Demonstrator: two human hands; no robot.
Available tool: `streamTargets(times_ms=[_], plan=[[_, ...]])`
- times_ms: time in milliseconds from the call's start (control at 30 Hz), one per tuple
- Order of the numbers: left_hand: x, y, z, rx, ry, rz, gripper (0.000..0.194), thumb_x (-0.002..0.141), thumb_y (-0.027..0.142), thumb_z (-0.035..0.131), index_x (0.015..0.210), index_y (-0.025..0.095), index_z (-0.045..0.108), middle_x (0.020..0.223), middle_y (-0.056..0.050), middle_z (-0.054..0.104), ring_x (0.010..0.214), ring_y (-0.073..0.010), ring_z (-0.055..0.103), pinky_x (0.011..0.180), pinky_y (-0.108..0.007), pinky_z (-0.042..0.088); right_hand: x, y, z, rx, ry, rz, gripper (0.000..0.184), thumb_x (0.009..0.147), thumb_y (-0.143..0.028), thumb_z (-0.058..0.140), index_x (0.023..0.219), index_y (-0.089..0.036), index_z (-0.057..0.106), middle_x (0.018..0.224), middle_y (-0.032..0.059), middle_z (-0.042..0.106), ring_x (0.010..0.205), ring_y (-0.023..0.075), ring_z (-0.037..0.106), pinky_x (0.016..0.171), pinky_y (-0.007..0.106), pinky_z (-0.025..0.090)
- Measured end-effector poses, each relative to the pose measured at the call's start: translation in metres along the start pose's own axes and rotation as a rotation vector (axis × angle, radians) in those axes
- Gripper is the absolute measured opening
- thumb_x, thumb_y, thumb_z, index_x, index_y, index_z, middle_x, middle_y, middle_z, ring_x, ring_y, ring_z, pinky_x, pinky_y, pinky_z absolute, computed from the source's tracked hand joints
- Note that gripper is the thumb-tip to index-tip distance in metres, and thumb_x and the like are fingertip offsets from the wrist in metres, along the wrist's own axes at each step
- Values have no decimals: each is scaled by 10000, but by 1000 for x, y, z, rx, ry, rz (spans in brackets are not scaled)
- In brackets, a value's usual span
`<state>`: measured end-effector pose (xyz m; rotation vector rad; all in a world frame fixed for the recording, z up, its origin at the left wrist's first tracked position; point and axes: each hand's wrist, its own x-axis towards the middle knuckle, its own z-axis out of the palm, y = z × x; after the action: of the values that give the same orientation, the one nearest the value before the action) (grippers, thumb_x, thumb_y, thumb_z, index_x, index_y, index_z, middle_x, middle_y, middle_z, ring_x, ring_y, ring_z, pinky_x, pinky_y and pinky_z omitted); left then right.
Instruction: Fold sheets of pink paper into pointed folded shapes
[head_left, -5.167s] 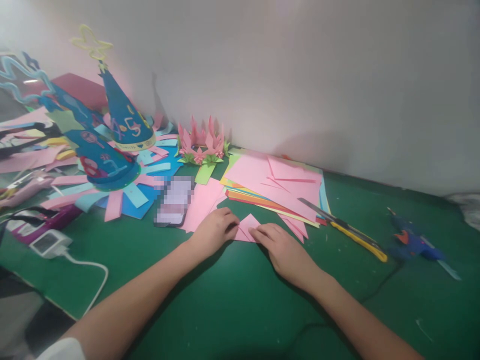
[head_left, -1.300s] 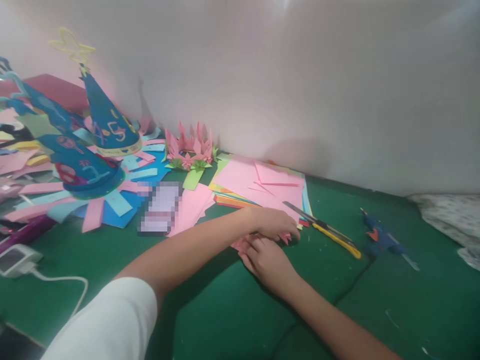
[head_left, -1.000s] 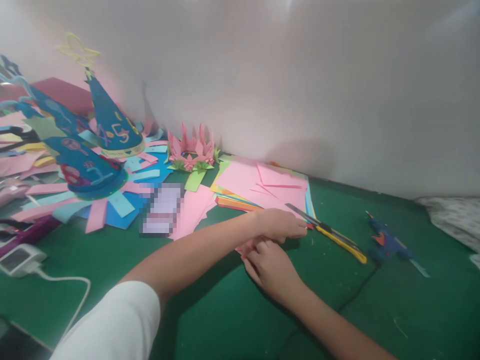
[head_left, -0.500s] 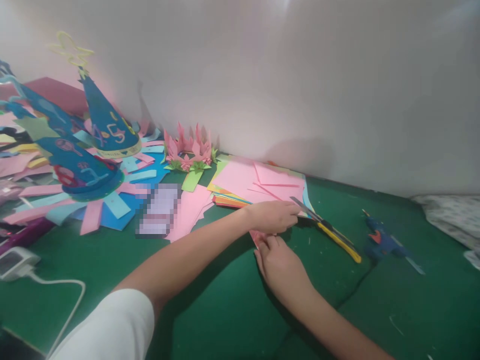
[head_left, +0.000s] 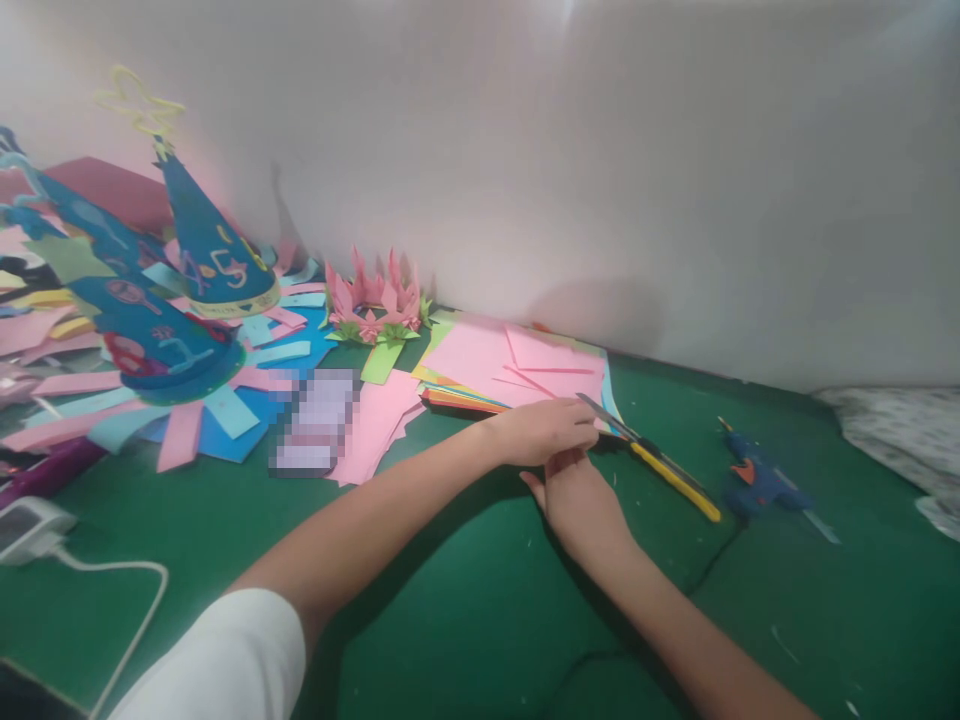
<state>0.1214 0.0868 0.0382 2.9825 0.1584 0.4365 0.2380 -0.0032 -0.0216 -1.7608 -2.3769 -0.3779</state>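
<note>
My left hand (head_left: pixel 551 430) reaches across at the front edge of the pink paper (head_left: pixel 480 350) stack, its fingers bent downward beside the blade of a yellow utility knife (head_left: pixel 667 472). Just below it, my right hand (head_left: pixel 585 505) meets the left at the fingertips, with its thumb out to the left. Both sets of fingertips are partly covered, and whatever lies between them is hidden. The knife lies on the green tabletop (head_left: pixel 450 600), its blade pointing up-left over the paper.
A blue glue gun (head_left: pixel 765 485) with a cord lies at the right. On the left are a pixelated phone (head_left: pixel 319 420), blue cone hats (head_left: pixel 214 240), a pink paper crown (head_left: pixel 379 300) and a white cabled device (head_left: pixel 34 528). A wall rises behind.
My right hand has moved right and up, with its fingers now tucked against the left hand. The pink piece seen between the hands is now covered. My left hand stays nearly in place.
</note>
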Motion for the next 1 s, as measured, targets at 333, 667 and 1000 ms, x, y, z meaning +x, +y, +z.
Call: streamTargets(times_ms=[333,667,1000], plan=[[-7,5,20,-137,54,-155,184,805,53,491,954,116,579,1017,-103,557,882,-173,504,776,-265,419,2,12,-2,61,-25,-110,384,915,-334,408,1106,-51,586,1022,205,638,1020,336,536,874,461,435],[-24,15,35,-447,158,-373,268,910,161,425,1136,170,568,1149,-71,549,980,-145,545,833,-236,422,-12,-8,-27,32,-25,-159,309,866,-202,453,1100,-94,623,1157,224,578,1078,354,523,877,496,436],[-35,30,54,-126,139,-174,249,914,158,434,1090,169,610,1173,-95,576,1077,-193,499,952,-301,386,34,39,-68,121,-20,-39,323,905,-350,387,1032,-209,648,999,101,688,893,257,632,720,354,466]])
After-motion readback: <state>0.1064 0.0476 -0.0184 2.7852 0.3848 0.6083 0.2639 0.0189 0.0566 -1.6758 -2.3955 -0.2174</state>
